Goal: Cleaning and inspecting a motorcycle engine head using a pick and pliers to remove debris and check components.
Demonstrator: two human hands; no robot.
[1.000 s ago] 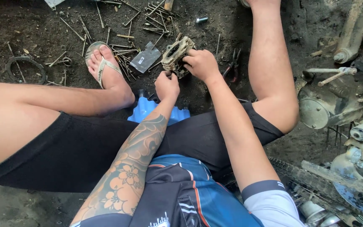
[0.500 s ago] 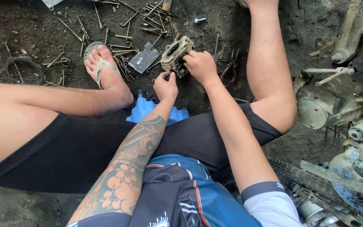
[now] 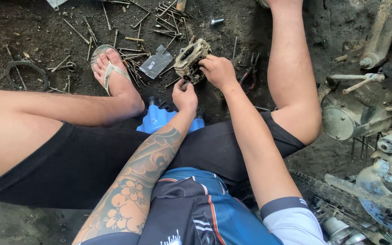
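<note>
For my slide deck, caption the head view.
Both hands, left hand and right hand, grip a grimy engine part above scattered bolts.

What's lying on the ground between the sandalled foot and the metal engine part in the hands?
In the head view, a small clear plastic bag and scattered bolts lie on the dirt between the sandalled foot and the engine part.

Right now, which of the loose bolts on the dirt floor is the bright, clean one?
The short silver bolt lying alone at the top, above the right hand and the metal engine part. The others, heaped to its left, are long, thin and rusty.
</note>
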